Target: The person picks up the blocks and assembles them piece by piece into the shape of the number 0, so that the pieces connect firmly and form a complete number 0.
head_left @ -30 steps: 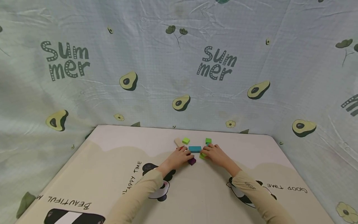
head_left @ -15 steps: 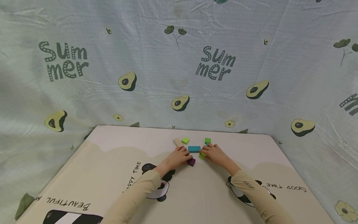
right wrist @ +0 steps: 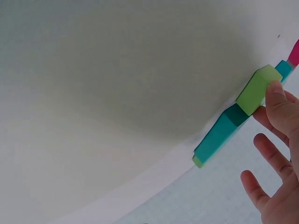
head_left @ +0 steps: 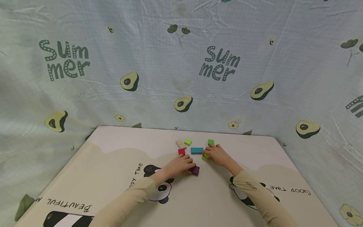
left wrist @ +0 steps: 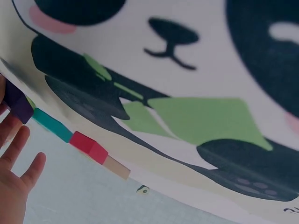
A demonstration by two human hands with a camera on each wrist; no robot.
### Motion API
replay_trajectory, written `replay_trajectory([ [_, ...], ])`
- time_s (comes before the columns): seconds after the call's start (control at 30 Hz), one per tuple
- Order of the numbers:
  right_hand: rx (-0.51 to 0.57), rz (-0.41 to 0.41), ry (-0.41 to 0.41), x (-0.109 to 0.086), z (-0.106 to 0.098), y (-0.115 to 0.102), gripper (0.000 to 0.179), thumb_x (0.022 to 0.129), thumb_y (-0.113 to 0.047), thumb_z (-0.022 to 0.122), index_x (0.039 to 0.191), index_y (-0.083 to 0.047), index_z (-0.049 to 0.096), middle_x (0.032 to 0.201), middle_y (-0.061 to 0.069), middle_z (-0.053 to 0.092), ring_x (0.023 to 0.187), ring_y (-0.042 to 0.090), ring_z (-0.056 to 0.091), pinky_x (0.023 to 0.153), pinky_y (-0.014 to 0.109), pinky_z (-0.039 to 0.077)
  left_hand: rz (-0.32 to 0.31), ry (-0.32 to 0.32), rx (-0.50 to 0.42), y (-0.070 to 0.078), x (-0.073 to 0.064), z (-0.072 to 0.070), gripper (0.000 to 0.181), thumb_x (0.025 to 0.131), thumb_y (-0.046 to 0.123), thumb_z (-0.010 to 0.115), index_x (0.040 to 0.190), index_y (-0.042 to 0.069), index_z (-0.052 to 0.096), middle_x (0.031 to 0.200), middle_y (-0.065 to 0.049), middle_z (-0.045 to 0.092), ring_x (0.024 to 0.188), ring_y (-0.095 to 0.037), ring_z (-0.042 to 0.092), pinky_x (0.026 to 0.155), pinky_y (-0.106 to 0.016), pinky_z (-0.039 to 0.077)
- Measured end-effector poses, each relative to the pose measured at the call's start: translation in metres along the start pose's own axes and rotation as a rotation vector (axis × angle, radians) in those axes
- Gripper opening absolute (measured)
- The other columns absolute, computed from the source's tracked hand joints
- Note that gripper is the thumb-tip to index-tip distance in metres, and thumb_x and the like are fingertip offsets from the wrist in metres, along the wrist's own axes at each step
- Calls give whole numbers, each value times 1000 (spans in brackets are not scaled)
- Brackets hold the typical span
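Observation:
My left hand (head_left: 178,165) holds a purple block (head_left: 195,170) between its thumb and fingers, at the near side of the group of blocks. In the left wrist view the purple block (left wrist: 17,103) shows at the left edge, partly covered by fingers. My right hand (head_left: 217,154) pinches a light green block (head_left: 205,157), seen larger in the right wrist view as a green block (right wrist: 258,88) under the thumb. A teal block (right wrist: 219,135) lies right beside it. Between the two hands, a little farther back, lies a long blue block (head_left: 197,150).
Behind the left hand sit a red block (head_left: 181,152), a beige block (head_left: 181,144) and a lime block (head_left: 188,142). A green block (head_left: 211,142) stands beyond the right hand. The panda-printed table (head_left: 210,201) ends at a fabric backdrop (head_left: 158,104).
My left hand has drawn toward me with the purple block, uncovering the red block. The right hand has stayed nearly in place at the light green block.

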State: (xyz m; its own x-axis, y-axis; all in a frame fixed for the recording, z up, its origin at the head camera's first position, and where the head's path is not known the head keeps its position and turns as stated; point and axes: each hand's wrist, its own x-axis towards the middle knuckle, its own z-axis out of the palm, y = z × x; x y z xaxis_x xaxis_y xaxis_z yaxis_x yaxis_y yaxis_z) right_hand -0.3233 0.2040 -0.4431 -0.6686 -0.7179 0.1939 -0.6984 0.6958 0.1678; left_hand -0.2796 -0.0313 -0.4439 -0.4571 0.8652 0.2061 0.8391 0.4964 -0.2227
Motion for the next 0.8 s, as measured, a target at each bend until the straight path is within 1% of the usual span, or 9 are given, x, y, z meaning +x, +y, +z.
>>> replay_trajectory([
  [0.13,-4,-6,0,1,1,1,23,74,-25,67,97,-24,62,97,-4,61,89,18,51,68,35,38,25,16,22,5,-5,-1,29,84,36,57,108,21,58,99,6,60,93,-11,49,79,-25,41],
  [0.3,6,-1,-2,1,1,2,23,74,-24,68,97,-25,63,95,-4,61,88,18,50,68,34,37,52,-14,23,11,-9,-4,31,84,38,57,109,20,58,96,7,59,91,-10,48,77,-23,39],
  [0.47,13,14,-13,1,0,2,22,75,-25,68,96,-26,63,95,-5,62,89,18,50,69,35,37,56,-37,17,17,-9,-6,32,84,40,56,110,21,58,95,7,59,90,-9,48,78,-23,39],
  [0.63,27,14,-12,1,2,4,23,75,-25,67,97,-26,63,97,-5,62,90,18,50,69,35,37,78,-34,44,20,-9,-3,31,84,42,55,107,22,58,92,8,59,87,-8,47,76,-23,38],
  [0.7,28,12,-12,1,3,4,23,75,-25,67,97,-27,63,98,-5,62,91,18,50,69,35,37,87,-23,40,22,-9,-2,30,84,42,55,105,22,58,90,9,59,86,-8,47,75,-23,38],
  [0.8,35,14,-8,1,3,4,23,75,-25,67,97,-27,63,97,-5,62,91,18,50,69,35,37,80,-13,19,24,-9,-1,30,83,42,56,105,22,58,91,9,61,86,-8,47,77,-24,39],
])
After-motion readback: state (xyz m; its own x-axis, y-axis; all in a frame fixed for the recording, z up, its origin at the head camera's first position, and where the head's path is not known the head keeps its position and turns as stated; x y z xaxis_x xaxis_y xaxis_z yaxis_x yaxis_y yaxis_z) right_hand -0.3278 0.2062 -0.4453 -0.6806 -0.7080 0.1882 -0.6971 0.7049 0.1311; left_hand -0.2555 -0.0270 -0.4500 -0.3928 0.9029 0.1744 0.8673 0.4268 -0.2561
